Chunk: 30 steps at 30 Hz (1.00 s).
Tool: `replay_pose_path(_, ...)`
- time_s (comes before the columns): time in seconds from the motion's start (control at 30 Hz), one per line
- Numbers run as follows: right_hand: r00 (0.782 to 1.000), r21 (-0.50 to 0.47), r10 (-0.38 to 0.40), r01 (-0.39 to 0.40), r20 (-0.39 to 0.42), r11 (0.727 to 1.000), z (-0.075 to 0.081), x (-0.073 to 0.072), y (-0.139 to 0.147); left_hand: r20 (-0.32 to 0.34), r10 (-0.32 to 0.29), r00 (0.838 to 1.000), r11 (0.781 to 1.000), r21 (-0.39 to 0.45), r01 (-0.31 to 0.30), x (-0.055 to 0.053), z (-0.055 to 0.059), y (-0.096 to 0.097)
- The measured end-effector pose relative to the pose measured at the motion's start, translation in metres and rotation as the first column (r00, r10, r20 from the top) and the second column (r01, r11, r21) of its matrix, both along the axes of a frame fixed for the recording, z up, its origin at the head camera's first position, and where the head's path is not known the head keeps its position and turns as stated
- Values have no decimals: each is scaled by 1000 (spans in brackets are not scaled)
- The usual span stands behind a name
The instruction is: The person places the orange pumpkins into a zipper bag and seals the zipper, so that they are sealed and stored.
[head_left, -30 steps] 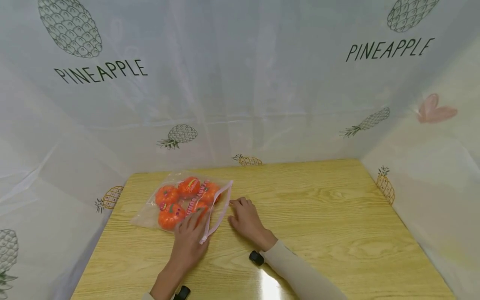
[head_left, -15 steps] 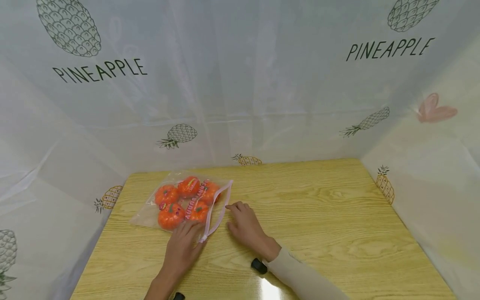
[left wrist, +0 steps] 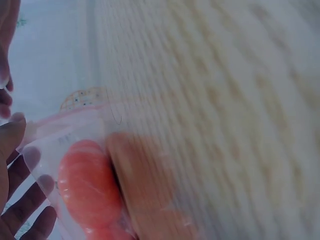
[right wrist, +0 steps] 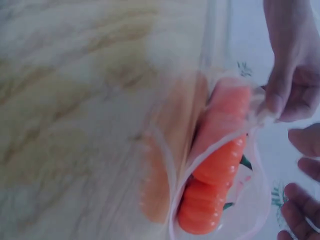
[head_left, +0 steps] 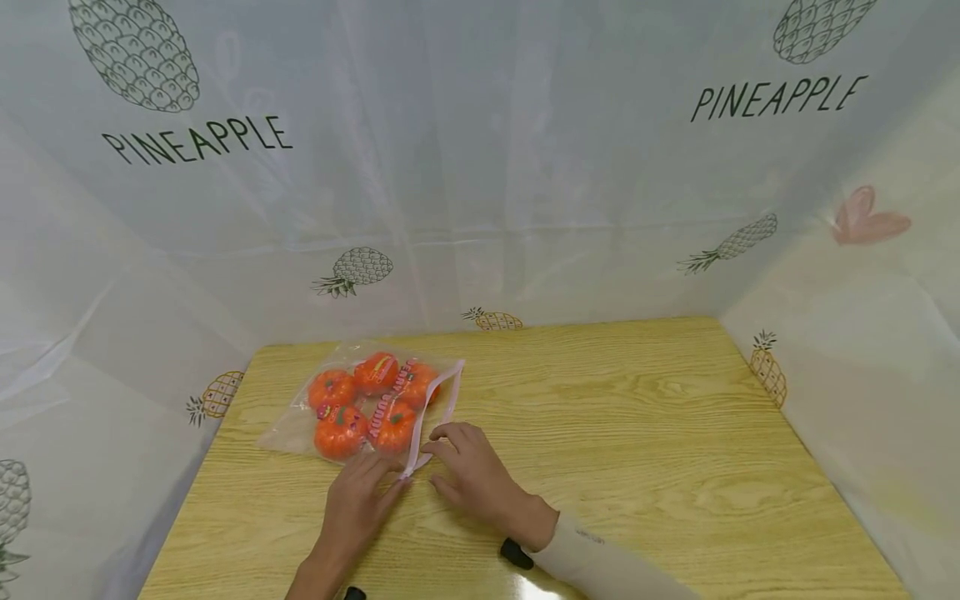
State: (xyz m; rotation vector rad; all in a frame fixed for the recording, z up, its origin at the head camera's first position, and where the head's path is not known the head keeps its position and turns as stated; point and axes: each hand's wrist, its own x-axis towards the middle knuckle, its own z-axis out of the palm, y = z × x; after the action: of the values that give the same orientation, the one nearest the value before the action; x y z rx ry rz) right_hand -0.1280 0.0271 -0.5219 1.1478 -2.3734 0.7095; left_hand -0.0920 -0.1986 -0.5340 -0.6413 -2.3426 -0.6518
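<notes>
A clear zip bag (head_left: 292, 435) with pink lettering lies on the table, holding several orange toy pumpkins (head_left: 342, 433). Its pink zip edge (head_left: 417, 433) faces right, and the mouth gapes in the right wrist view. My left hand (head_left: 351, 504) pinches the bag's near corner by the zip; in the left wrist view the thumb (left wrist: 14, 131) lies on the corner, with fingers (left wrist: 30, 200) behind the film. My right hand (head_left: 480, 482) is just right of that corner, fingers slightly bent. In the right wrist view its fingertips (right wrist: 295, 195) are apart from the bag.
The wood-grain table (head_left: 637, 433) stretches to the right of the hands. A pale sheet printed with pineapples (head_left: 480, 208) hangs behind it and at both sides. Black wrist straps (head_left: 516, 553) show on the arms.
My left hand has drawn back from over the front pumpkin to the bag's near corner. The right hand has moved left and nearer along the zip edge. The bag has hardly moved.
</notes>
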Motion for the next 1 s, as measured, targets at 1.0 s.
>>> replay_pose_path(1.0, 993, 253, 31, -2, -111, 967, 2, -13, -32, -50, -16, 999, 1000, -9, 16, -1, -4, -4)
